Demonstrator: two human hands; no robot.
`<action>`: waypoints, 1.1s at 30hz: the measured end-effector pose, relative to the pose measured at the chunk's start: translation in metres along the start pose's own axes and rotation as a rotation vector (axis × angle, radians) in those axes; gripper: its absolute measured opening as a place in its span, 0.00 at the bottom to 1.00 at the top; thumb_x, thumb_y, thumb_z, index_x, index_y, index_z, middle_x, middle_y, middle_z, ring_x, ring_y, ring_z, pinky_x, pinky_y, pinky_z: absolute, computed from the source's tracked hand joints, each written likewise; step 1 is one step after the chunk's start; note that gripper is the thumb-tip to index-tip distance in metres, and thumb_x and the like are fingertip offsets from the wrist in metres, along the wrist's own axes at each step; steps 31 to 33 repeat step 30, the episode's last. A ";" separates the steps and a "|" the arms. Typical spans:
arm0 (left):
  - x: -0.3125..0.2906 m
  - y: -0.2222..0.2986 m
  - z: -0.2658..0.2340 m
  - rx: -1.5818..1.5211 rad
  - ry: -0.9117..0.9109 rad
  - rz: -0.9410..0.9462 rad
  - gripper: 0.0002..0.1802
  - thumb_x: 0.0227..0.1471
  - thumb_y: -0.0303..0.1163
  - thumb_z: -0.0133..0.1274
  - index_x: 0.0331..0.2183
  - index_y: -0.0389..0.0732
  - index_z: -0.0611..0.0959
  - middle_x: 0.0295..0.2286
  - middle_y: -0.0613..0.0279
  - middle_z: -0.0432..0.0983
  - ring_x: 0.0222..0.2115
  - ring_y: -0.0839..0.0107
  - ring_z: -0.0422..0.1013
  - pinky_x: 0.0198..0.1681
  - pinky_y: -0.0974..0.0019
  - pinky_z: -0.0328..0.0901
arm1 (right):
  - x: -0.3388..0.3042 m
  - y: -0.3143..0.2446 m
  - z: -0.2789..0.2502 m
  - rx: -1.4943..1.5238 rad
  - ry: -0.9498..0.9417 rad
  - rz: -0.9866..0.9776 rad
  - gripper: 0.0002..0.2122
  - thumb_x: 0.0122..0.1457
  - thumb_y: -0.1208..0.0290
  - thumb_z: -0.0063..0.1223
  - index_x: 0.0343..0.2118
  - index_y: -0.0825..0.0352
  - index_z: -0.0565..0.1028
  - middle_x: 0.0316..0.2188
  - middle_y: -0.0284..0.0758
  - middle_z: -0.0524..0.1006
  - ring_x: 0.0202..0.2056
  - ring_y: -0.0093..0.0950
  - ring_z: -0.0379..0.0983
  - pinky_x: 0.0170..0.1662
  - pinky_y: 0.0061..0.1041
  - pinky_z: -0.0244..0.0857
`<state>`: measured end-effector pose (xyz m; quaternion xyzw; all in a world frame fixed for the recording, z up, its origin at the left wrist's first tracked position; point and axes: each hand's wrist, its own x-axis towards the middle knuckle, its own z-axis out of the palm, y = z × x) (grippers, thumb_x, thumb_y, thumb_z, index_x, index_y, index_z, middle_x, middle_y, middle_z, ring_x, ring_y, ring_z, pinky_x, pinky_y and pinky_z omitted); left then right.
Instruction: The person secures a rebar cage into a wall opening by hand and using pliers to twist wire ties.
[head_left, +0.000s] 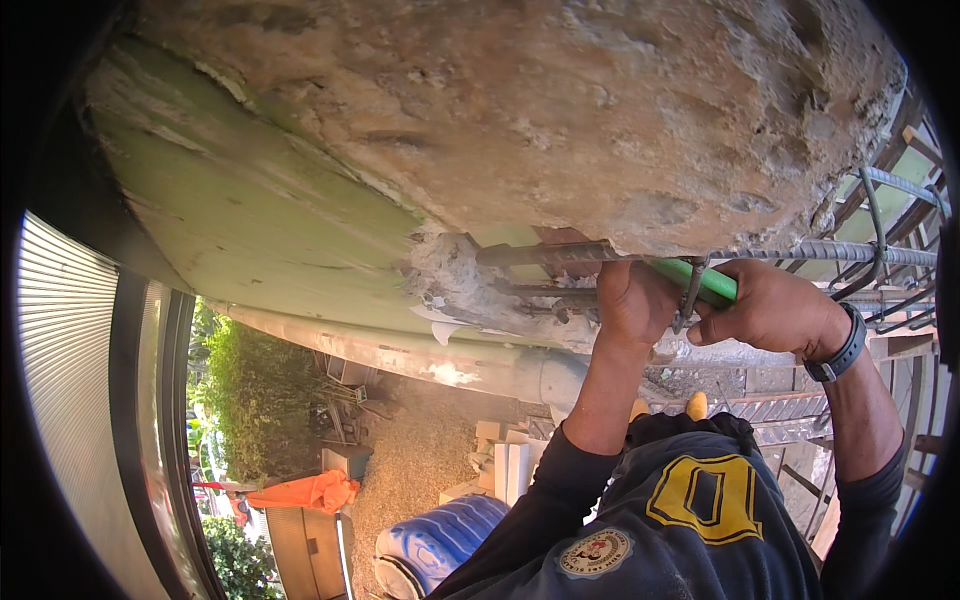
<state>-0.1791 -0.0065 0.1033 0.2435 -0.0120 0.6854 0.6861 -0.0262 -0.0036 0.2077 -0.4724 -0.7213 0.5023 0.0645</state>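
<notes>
A smooth green rod-like handle (718, 288) runs between my two hands, just under a horizontal rebar (850, 252). My right hand (775, 308), with a dark watch (846, 350) on its wrist, is closed round the handle's right end. At its other end my left hand (637, 302) is closed too, with most of its fingers out of sight behind the bars. A bent steel tie (691, 295) hangs from the rebar and crosses in front of the handle between the hands. What the far end of the handle joins to is hidden.
Rough concrete (560, 120) bulges overhead beside a green-painted wall (280, 220). More stirrups (872, 225) and bars stick out at right. Well below lie gravelly ground (410, 450), a blue-wrapped bundle (445, 540), pale boxes (512, 470) and an orange cloth (310, 492).
</notes>
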 end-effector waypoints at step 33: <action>0.000 -0.016 -0.034 0.286 0.271 0.005 0.39 0.43 0.57 0.59 0.51 0.43 0.71 0.45 0.61 0.73 0.46 0.62 0.70 0.51 0.55 0.65 | 0.002 0.012 0.009 -0.276 0.251 -0.065 0.17 0.50 0.62 0.53 0.40 0.68 0.76 0.29 0.53 0.77 0.37 0.45 0.76 0.42 0.39 0.67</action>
